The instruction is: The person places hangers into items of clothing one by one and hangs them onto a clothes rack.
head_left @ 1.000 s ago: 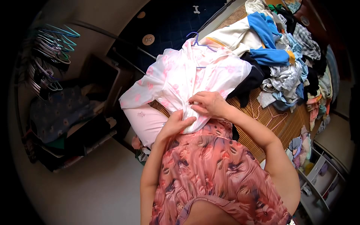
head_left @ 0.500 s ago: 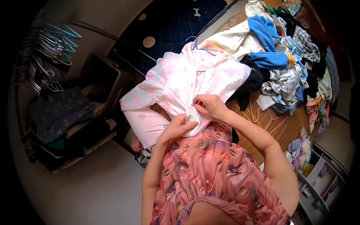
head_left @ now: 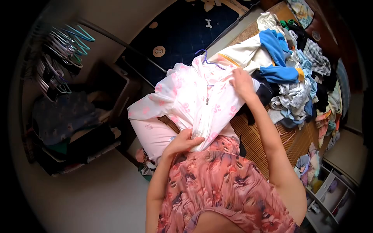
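Note:
A thin white jacket with pink prints [head_left: 176,95] lies across my lap, a purple hanger [head_left: 207,58] inside it with the hook out at the neck. Down its front runs a zipper, and the dark zipper pull [head_left: 207,101] shows partway along. My left hand [head_left: 183,142] is closed on the bottom hem, thumb on top by the zipper's lower end. Near the shoulder on the right side, my right hand [head_left: 243,84] is closed on the jacket's fabric; its fingertips are partly hidden.
On the right a large heap of clothes [head_left: 295,85] covers the woven mat [head_left: 256,134]. A pink hanger [head_left: 286,135] lies beside it. Several hangers [head_left: 58,66] hang at the left above folded clothes [head_left: 64,120]. A compartment organizer [head_left: 328,186] stands at lower right.
My right hand has let go of the zipper area and moved up and right to the jacket's shoulder. The left hand still holds the hem. The view has shifted slightly.

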Tool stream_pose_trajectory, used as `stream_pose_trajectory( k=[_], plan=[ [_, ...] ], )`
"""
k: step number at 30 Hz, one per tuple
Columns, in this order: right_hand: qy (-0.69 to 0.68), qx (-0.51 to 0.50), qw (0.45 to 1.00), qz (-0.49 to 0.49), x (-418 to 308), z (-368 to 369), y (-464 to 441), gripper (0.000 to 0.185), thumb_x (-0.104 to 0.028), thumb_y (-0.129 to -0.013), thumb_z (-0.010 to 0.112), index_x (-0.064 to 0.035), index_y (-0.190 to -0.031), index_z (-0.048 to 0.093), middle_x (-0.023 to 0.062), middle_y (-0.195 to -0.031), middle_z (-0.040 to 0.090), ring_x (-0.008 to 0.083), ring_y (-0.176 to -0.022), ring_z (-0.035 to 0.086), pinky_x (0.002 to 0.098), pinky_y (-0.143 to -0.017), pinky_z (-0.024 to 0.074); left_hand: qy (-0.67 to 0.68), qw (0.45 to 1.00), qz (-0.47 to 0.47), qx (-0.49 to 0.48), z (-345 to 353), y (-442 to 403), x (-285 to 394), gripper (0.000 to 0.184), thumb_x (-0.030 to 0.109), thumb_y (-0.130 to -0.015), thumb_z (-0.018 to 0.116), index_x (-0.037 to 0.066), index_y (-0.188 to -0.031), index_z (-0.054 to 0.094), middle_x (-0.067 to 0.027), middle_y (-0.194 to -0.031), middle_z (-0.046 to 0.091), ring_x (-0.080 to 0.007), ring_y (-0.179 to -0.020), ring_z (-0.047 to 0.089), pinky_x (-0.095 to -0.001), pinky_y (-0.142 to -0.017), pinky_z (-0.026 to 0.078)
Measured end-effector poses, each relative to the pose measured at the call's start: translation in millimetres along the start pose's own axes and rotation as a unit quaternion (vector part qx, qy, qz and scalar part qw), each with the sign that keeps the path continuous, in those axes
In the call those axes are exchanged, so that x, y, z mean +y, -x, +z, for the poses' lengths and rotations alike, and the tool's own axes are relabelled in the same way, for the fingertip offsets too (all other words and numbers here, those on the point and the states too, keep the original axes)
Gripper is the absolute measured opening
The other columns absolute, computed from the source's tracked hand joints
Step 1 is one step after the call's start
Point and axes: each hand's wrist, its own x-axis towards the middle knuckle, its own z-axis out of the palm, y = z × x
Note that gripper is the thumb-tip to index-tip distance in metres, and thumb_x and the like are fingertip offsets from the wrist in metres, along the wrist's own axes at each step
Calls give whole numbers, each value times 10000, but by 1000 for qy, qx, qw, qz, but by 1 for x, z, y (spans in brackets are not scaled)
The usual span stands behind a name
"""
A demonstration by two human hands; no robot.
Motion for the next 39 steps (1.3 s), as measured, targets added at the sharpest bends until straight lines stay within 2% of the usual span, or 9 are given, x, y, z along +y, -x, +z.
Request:
stream_pose_trajectory(
  k=[10, 18, 20, 23, 25, 31, 35, 37, 39],
  plan=[
    [-73, -200, 975, 70, 42, 13, -39, 212, -166, -826, 580, 2, -956, 596, 189, -901, 637, 320, -836, 615, 349, -768, 472, -57, 996, 64, 34, -19, 12, -13, 428, 183, -808, 687, -41, -1153, 567, -21, -1019, 613, -91, -919, 535, -242, -839, 438],
    [-306, 36, 937, -165, -42, -99, -104, 105, 27, -829, 573, -18, -923, 573, 54, -782, 571, 123, -726, 553, 243, -694, 447, -145, 964, 70, 212, -54, 28, -26, 425, 256, -758, 650, 11, -1100, 591, -185, -1014, 645, -274, -920, 626, -322, -831, 472],
    [-374, 64, 896, -230, -73, -130, -132, 105, 46, -844, 558, -25, -919, 577, -5, -781, 542, 68, -745, 509, 204, -695, 426, -261, 916, -18, 305, -75, 30, -23, 314, 254, -781, 606, 45, -1014, 589, -237, -989, 618, -375, -912, 603, -372, -817, 482],
    [-494, 43, 831, -254, -99, -150, -165, 107, 24, -875, 551, -33, -952, 599, -39, -828, 554, 46, -773, 501, 187, -729, 415, -313, 795, 50, 517, -116, 24, -26, 242, 189, -794, 586, 64, -1001, 579, -165, -940, 613, -352, -927, 583, -456, -811, 458],
    [-559, 61, 775, -287, -134, -160, -180, 115, 11, -888, 553, -14, -988, 606, -33, -866, 582, 34, -783, 506, 175, -738, 412, -373, 637, 151, 658, -149, 20, -27, 275, 180, -805, 596, 45, -1044, 585, -164, -923, 629, -360, -865, 598, -461, -742, 462],
    [-542, 118, 751, -359, -231, -182, -202, 100, 11, -879, 571, -24, -957, 623, -42, -855, 582, 44, -776, 505, 177, -747, 418, -450, 682, -73, 572, -175, 57, -7, 487, 275, -761, 680, 82, -1171, 501, -104, -1068, 596, -296, -952, 603, -470, -797, 483],
    [-465, 142, 775, -404, -261, -182, -211, 83, 6, -859, 586, -4, -936, 614, -14, -822, 578, 83, -780, 536, 211, -756, 435, -336, 585, 187, 714, -131, 119, 40, 231, 122, -819, 633, 40, -1032, 597, -121, -1031, 623, -305, -963, 593, -381, -768, 479],
    [-437, 141, 790, -406, -270, -174, -210, 87, 6, -838, 594, -6, -921, 616, 16, -826, 589, 112, -785, 562, 232, -748, 447, -390, 368, 325, 779, -125, 149, 65, 116, 57, -846, 609, 35, -960, 609, -93, -991, 619, -274, -883, 579, -334, -741, 463],
    [-407, 139, 805, -409, -275, -162, -205, 93, 8, -825, 599, -11, -914, 621, 29, -832, 597, 121, -784, 573, 239, -738, 453, -343, 313, 345, 816, -129, 166, 79, 71, 57, -866, 603, 33, -932, 613, -74, -924, 610, -236, -830, 553, -312, -732, 447]
  ],
)
